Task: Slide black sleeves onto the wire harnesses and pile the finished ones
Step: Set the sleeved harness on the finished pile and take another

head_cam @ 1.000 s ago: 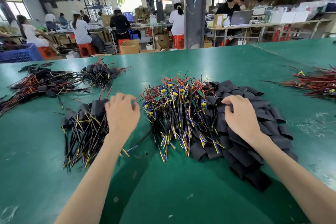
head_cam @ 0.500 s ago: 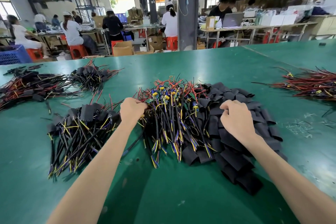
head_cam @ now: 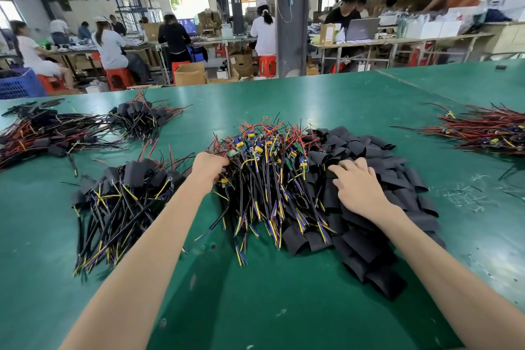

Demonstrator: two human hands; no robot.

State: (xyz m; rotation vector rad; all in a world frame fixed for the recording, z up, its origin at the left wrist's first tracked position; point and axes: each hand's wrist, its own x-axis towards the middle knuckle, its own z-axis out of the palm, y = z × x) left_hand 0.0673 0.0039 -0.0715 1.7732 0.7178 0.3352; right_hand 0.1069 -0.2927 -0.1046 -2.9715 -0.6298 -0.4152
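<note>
A heap of bare wire harnesses (head_cam: 267, 176) with black, yellow and red wires and small circuit boards lies in the middle of the green table (head_cam: 255, 307). My left hand (head_cam: 208, 167) grips a harness at the heap's left edge. Right of the heap spreads a pile of flat black sleeves (head_cam: 377, 207). My right hand (head_cam: 356, 185) rests on those sleeves with fingers spread and slightly bent; whether it holds one is hidden. To the left lies a pile of sleeved harnesses (head_cam: 125, 196).
More sleeved harnesses (head_cam: 56, 131) lie at the far left, and a red-wired bundle (head_cam: 485, 131) at the far right. Beyond the table's far edge people sit at benches, with a grey pillar (head_cam: 292, 14), cardboard boxes and a blue crate (head_cam: 20, 84).
My left hand has moved right from the sleeved pile to the bare harness heap and closed on one. My right hand stayed on the sleeves, its fingers spreading out.
</note>
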